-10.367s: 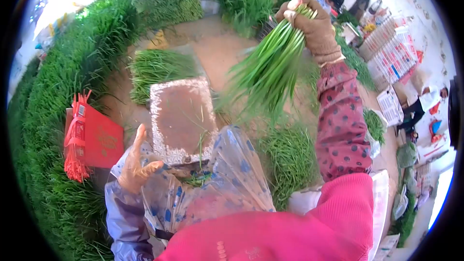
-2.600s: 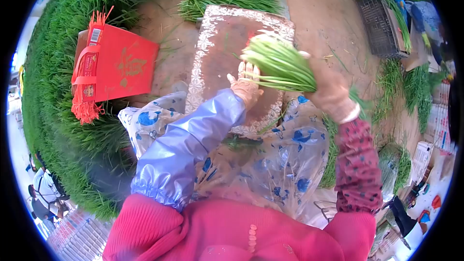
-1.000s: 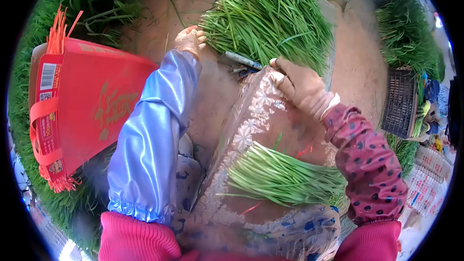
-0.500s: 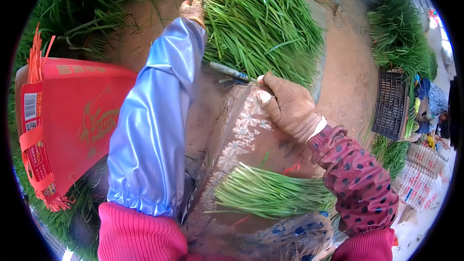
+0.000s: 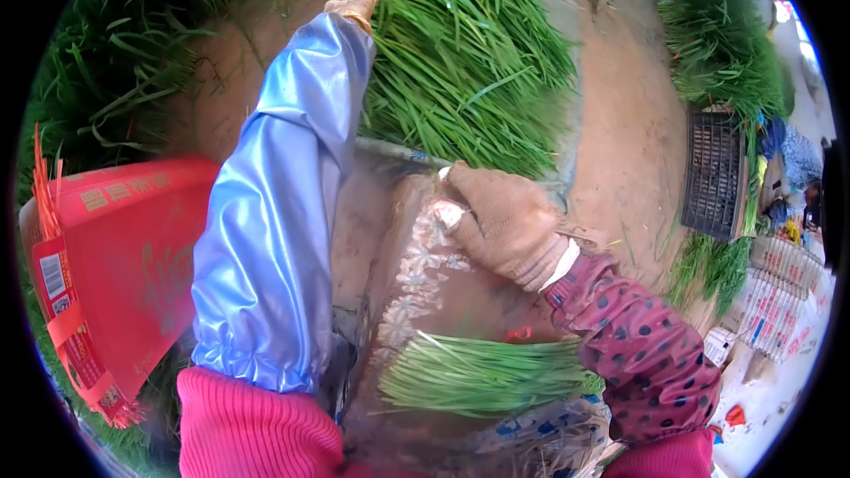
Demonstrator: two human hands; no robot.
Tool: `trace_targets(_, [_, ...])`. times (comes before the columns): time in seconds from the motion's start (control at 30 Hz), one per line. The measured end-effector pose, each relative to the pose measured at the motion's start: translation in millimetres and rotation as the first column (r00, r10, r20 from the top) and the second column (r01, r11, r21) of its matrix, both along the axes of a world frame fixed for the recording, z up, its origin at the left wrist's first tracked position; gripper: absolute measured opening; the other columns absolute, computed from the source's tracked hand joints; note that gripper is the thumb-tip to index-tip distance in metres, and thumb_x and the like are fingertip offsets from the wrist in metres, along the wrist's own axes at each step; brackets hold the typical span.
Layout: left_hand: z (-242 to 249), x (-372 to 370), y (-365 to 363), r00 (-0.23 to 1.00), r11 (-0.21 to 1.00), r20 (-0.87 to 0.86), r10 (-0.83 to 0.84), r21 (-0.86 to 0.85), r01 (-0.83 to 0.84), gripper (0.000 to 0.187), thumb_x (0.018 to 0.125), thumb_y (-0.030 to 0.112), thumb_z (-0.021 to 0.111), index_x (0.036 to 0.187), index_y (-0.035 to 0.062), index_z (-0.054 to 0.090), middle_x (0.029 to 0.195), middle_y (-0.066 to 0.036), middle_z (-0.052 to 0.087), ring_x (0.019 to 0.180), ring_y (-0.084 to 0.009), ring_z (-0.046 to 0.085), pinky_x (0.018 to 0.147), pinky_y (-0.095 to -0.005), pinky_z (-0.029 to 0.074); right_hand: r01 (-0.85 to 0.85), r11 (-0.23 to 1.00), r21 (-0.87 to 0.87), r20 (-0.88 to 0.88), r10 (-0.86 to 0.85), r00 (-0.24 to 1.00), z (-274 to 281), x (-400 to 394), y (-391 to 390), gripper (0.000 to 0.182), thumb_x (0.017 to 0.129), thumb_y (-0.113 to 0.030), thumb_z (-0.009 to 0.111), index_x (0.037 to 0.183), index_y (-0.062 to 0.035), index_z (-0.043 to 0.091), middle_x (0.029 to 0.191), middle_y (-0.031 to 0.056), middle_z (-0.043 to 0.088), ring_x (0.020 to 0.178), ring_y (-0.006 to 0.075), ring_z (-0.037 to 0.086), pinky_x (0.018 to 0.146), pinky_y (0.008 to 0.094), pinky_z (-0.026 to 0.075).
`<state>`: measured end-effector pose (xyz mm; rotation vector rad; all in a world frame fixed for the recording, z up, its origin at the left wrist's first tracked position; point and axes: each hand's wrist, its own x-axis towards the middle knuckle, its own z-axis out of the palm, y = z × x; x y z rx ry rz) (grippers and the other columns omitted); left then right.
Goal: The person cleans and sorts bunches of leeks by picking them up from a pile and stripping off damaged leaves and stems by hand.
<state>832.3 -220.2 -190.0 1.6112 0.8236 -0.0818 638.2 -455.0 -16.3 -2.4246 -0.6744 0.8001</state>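
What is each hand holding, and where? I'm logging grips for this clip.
The right hand grips the far edge of the patterned board. The left hand reaches into the pile of green stalks; whether it grips any cannot be told.

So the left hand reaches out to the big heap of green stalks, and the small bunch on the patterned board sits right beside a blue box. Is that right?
Not quite: the box is red, not blue, as the head view shows. The rest stands: the left hand reaches to the big heap of green stalks, and the small bunch lies on the patterned board.

Bare brown dirt ground [image 5: 620, 124], bright daylight, black plastic crate [image 5: 717, 173] right, grass [image 5: 115, 53] left.
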Motion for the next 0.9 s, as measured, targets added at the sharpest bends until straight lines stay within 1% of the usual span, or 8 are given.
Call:
trace_targets(0.23, [-54,35,18,0.992,0.988,-0.094,-0.084,0.118,0.094,0.047,0.091,0.027,0.058,0.131,0.0038,0.045,0.124,-0.015,0.055,0.111,-0.0278,0.056,0.094,-0.0358,0.046,0.001,0.994,0.105,0.089,-0.010,0.996,-11,-2,-7,0.029,0.086,-0.029,0.062,0.099,-0.0041,0.059,0.087,0.0181,0.063,0.084,0.0397,0.061,0.072,0.0459,0.049])
trace_targets(0.43, [-89,30,45,0.892,0.811,-0.306,-0.331,0.390,0.435,0.033,0.090,0.015,0.059,0.122,0.0077,0.057,0.111,-0.014,0.067,0.099,-0.0251,0.065,0.087,-0.0340,0.051,0.021,0.999,0.034,-0.022,-0.020,1.000,-4,2,-5,0.031,0.088,-0.033,0.060,0.103,-0.0052,0.061,0.093,0.0179,0.066,0.091,0.0382,0.063,0.079,0.0459,0.049])
trace_targets(0.47, [-62,4,20,1.000,0.990,-0.002,-0.015,0.141,0.015,0.037,0.082,0.003,0.061,0.119,0.0047,0.054,0.102,-0.012,0.065,0.092,-0.0225,0.065,0.080,-0.0333,0.053,0.020,0.999,0.044,-0.024,-0.019,1.000,-3,2,-4,0.031,0.088,-0.033,0.060,0.103,-0.0052,0.061,0.093,0.0179,0.066,0.091,0.0382,0.063,0.079,0.0459,0.049])
trace_targets(0.5, [-37,-22,-1,0.903,0.910,0.185,0.388,-0.229,-0.345,0.044,0.074,-0.010,0.063,0.115,0.0017,0.052,0.092,-0.011,0.064,0.084,-0.0199,0.064,0.074,-0.0327,0.056,0.020,1.000,0.024,-0.037,-0.019,0.999,-2,3,-4,0.031,0.088,-0.032,0.061,0.103,-0.0049,0.060,0.093,0.0182,0.066,0.091,0.0383,0.063,0.079,0.0457,0.049])
trace_targets(0.53, [-12,-43,-10,0.865,0.865,0.246,0.438,-0.378,-0.330,0.063,0.065,-0.022,0.065,0.120,0.0012,0.047,0.101,-0.014,0.062,0.085,-0.0230,0.064,0.071,-0.0344,0.057,0.018,1.000,0.002,-0.050,-0.018,0.999,-1,3,-5,0.031,0.087,-0.032,0.061,0.103,-0.0045,0.060,0.093,0.0185,0.066,0.091,0.0384,0.063,0.079,0.0456,0.049])
trace_targets(0.57, [-18,-54,-13,0.827,0.837,0.301,0.475,-0.445,-0.319,0.060,0.066,-0.021,0.067,0.118,0.0027,0.049,0.103,-0.012,0.060,0.082,-0.0222,0.064,0.067,-0.0348,0.058,0.013,1.000,0.006,-0.051,-0.013,0.999,-2,2,-6,0.031,0.087,-0.032,0.061,0.103,-0.0045,0.060,0.093,0.0185,0.066,0.091,0.0384,0.063,0.079,0.0456,0.049])
trace_targets(0.77, [-29,-108,-32,0.716,0.743,0.340,0.610,-0.559,-0.368,0.060,0.066,-0.022,0.067,0.116,0.0065,0.054,0.102,-0.007,0.054,0.083,-0.0198,0.060,0.070,-0.0309,0.056,-0.011,0.994,0.112,0.055,0.005,0.998,-8,-2,-10,0.030,0.085,-0.028,0.062,0.102,-0.0032,0.058,0.093,0.0190,0.065,0.091,0.0383,0.062,0.078,0.0438,0.049])
trace_targets(0.9, [-22,-123,-39,0.714,0.735,0.320,0.623,-0.553,-0.393,0.059,0.064,-0.019,0.070,0.115,0.0072,0.055,0.109,-0.007,0.054,0.090,-0.0182,0.058,0.078,-0.0308,0.052,0.165,0.912,0.375,0.057,-0.201,0.978,-12,12,-3,0.043,0.086,-0.028,0.067,0.118,-0.0014,0.055,0.105,0.0194,0.065,0.101,0.0348,0.063,0.088,0.0410,0.049])
